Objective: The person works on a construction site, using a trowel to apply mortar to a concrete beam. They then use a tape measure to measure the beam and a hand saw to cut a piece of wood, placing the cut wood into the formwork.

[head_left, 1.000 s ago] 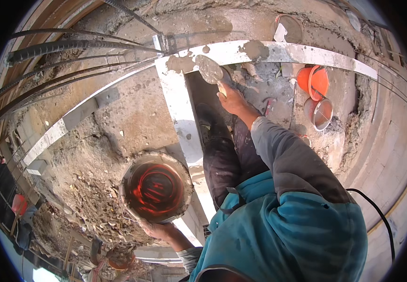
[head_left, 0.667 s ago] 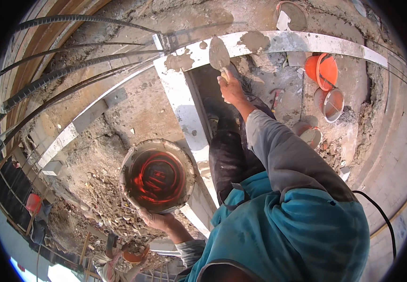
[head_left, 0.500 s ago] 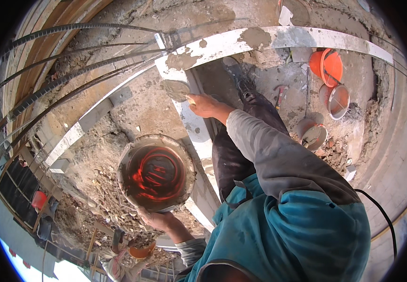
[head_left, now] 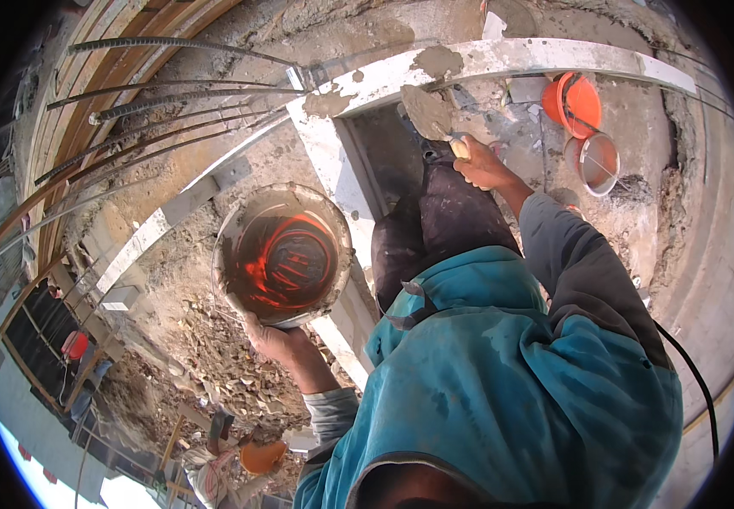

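My right hand (head_left: 478,163) grips the yellowish handle of a mortar-coated trowel (head_left: 426,113), whose blade is just below a white strip (head_left: 537,53) spotted with grey mortar (head_left: 439,61). A second white strip (head_left: 343,187) runs down from it toward me, between my legs and a round bucket (head_left: 282,254). My left hand (head_left: 274,338) holds that bucket by its lower rim and side; its inside is orange-red, smeared with grey mortar, with a low amount of contents that I cannot make out clearly.
Rebars (head_left: 172,95) stick out over timber boards (head_left: 61,127) at upper left. Orange buckets (head_left: 577,103) and a pale bucket (head_left: 598,165) stand at right. Rubble (head_left: 248,382) lies below. A co-worker (head_left: 214,475) in pale clothing is at lower left, by an orange container (head_left: 263,456). A black hose (head_left: 698,382) curves at right.
My right hand and trowel went from the upper strip down-left to the vertical strip, then moved up and to the right. The bucket in my left hand has shifted upward in view.
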A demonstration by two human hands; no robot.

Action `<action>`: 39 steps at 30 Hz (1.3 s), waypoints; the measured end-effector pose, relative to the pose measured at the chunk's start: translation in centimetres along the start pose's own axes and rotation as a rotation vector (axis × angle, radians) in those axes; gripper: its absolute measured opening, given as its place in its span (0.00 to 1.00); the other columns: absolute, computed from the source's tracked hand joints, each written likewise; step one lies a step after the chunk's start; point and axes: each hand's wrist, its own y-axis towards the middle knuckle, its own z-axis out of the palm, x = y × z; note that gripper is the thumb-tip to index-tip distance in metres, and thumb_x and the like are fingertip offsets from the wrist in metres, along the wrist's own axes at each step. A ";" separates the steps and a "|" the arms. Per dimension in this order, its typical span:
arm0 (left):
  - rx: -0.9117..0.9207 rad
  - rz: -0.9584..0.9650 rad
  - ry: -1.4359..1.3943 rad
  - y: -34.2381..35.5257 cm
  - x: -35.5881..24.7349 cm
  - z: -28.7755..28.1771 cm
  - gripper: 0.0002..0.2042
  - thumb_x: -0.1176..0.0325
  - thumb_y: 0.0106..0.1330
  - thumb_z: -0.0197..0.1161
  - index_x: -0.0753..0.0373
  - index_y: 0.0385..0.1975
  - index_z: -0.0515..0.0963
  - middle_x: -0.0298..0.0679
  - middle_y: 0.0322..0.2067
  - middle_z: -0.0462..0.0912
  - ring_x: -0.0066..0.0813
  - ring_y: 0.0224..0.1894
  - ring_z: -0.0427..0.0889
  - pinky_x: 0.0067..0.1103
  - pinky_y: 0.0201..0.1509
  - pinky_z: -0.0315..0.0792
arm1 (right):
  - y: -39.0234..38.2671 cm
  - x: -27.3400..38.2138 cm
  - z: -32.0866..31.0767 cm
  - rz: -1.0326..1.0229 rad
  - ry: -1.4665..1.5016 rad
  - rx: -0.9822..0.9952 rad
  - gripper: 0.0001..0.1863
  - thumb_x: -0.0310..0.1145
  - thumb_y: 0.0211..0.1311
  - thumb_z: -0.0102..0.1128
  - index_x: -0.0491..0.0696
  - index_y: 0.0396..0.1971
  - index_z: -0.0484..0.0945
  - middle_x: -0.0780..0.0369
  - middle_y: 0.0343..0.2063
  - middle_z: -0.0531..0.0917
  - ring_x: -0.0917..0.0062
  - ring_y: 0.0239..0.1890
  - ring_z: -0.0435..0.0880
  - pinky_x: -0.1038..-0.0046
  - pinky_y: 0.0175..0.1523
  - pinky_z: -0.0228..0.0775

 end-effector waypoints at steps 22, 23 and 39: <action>0.529 0.377 -0.614 -1.3 -25.5 47.8 0.11 0.76 0.56 0.56 0.72 0.39 0.75 0.36 0.31 0.76 0.24 0.33 0.76 0.24 0.37 0.72 | -20.4 -20.5 -6.5 0.250 0.090 -0.480 0.22 0.32 0.43 0.64 0.34 0.36 0.71 0.47 0.26 0.81 0.60 0.26 0.84 0.63 0.29 0.75; 0.503 0.413 -0.628 -1.0 -26.2 49.2 0.12 0.76 0.56 0.56 0.72 0.39 0.75 0.37 0.31 0.77 0.25 0.33 0.76 0.24 0.37 0.72 | -21.7 -18.9 -6.7 0.263 0.109 -0.480 0.21 0.32 0.43 0.64 0.34 0.35 0.72 0.48 0.26 0.81 0.60 0.26 0.84 0.63 0.29 0.75; 0.254 0.428 -0.528 5.3 -30.0 63.3 0.16 0.75 0.51 0.57 0.79 0.39 0.77 0.51 0.37 0.81 0.39 0.36 0.83 0.28 0.38 0.79 | -24.4 -26.4 7.8 0.617 0.500 -0.914 0.20 0.32 0.42 0.63 0.30 0.31 0.74 0.45 0.24 0.80 0.56 0.26 0.81 0.59 0.32 0.72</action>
